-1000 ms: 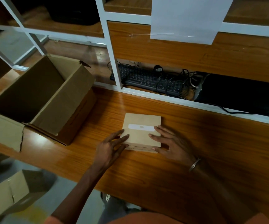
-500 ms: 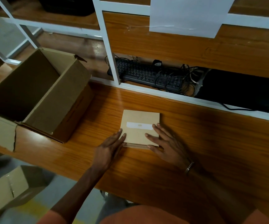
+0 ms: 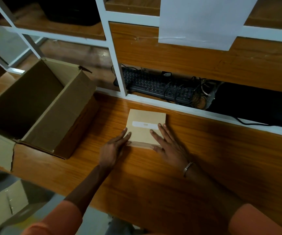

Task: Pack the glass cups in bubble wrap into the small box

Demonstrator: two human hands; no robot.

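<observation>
small box (image 3: pixel 145 127): flat, closed, tan w/ white label strip; lies on counter (image 3: pixel 204 158) near back edge, between both hands.
left hand (image 3: pixel 114 148): flat beside box's left near corner; fingers (image 3: pixel 126 134) spread narrow, tips touching the box edge, holding nothing.
right hand (image 3: pixel 169 145): palm down at right near corner; fingers (image 3: pixel 159 131) splayed over the lid, thumb at the front edge. Pressing or bracing, not a grip.
glass cups / bubble wrap: none in view; can't tell where they are.
big carton (image 3: pixel 40 107): open, looks empty, on counter well left of small box.
floor carton (image 3: pixel 6 209): below counter edge, lower left.
risk 1: box is shut & thin; if lid is pried from one corner only, prob. slides on the smooth counter or card tears.
risk 2: box looks shallow; wrapped cups may not fit, forcing lid down could crack glass.
risk 3: dim light, so front seam is hard to read; fingers could miss the opening flap.
risk 4: keyboard (image 3: pixel 153 85) & cables (image 3: pixel 196 95) just behind; a push fwd could shove box under the shelf (image 3: pixel 204 65).
</observation>
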